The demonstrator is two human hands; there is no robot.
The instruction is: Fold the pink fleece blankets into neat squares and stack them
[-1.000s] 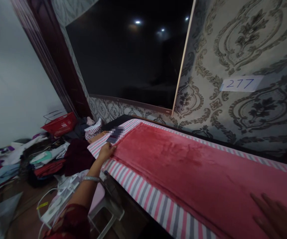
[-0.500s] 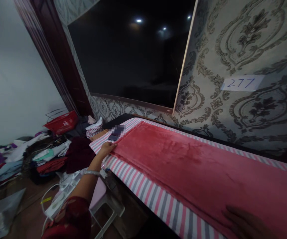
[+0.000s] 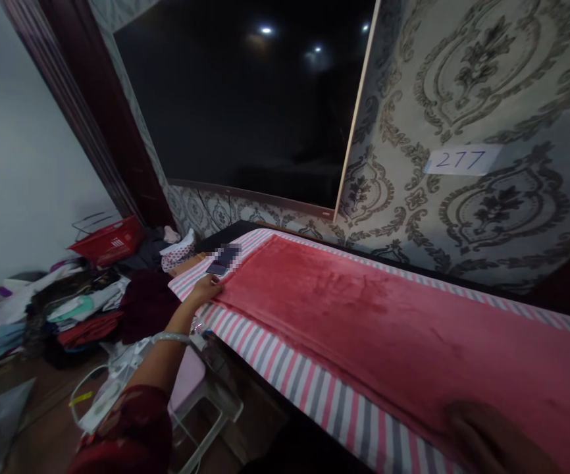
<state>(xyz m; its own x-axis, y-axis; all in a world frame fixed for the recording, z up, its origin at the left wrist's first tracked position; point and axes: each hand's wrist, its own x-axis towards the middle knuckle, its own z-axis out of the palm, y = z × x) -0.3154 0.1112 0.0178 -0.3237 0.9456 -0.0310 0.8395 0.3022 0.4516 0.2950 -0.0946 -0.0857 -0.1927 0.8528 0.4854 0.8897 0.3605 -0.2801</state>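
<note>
Left hand (image 3: pixel 206 288) flat on red cloth's (image 3: pixel 364 316) far corner; right hand (image 3: pixel 492 438) spread flat on near edge.

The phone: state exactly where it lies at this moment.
In the head view the phone lies left of centre on the far end of the striped cover, just beyond the left hand and beside the red cloth.

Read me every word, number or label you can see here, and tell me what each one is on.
"277": handwritten in blue on a white paper label stuck to the patterned wallpaper.
White marking on the red basket: too small to read.
The phone on the striped cloth near the left hand is blurred out, nothing readable.
The red towel under the right hand bears no text.
</note>
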